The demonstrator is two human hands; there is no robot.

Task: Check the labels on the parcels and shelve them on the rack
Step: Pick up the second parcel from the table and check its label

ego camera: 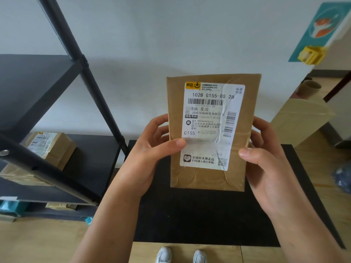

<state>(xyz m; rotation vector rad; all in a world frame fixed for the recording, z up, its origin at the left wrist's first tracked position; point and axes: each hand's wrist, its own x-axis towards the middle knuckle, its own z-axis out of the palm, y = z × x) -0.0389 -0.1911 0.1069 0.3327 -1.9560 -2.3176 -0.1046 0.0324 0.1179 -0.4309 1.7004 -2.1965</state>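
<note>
I hold a brown cardboard parcel [209,179] upright in front of me, its face turned toward me. A white shipping label [210,120] with barcodes covers most of that face. My left hand [152,149] grips the parcel's left edge, thumb on the label. My right hand [266,158] grips the right edge, thumb near the label's lower right. The black metal rack [91,88] stands to the left, apart from the parcel.
Another labelled brown parcel [47,149] lies on a rack shelf at left, and more boxes [60,205] sit on the shelf below. A black table [199,221] is under my hands. A light wooden cabinet [303,118] stands at right. My shoes [182,255] show on the wooden floor.
</note>
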